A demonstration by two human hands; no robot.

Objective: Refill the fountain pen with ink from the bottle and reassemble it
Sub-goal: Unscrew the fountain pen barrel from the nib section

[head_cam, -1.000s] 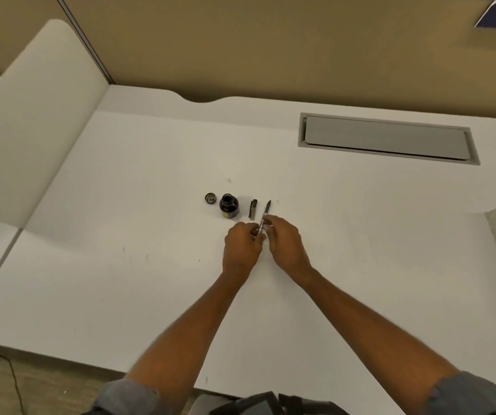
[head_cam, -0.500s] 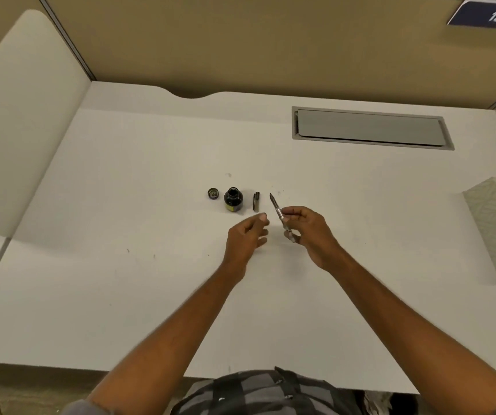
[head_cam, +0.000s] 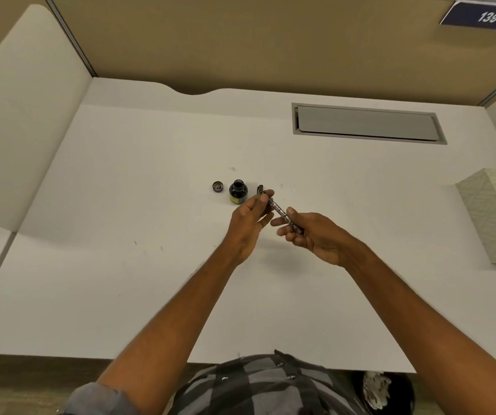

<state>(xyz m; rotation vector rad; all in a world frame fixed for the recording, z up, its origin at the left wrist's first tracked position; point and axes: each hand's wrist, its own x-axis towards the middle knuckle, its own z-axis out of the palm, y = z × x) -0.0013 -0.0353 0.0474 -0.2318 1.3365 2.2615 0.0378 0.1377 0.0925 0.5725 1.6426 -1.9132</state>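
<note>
Pinching the pen (head_cam: 279, 211) between left hand (head_cam: 248, 223) and right hand (head_cam: 315, 238)

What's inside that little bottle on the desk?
The open bottle looks dark inside, apparently ink. Its cap lies off, just to its left. How full it is cannot be seen through the narrow mouth and dark glass.

The white desk (head_cam: 121, 280) bears a bottle cap (head_cam: 217, 186), open ink bottle (head_cam: 237, 191), pen part (head_cam: 260, 188) and patterned box (head_cam: 492, 217).
</note>
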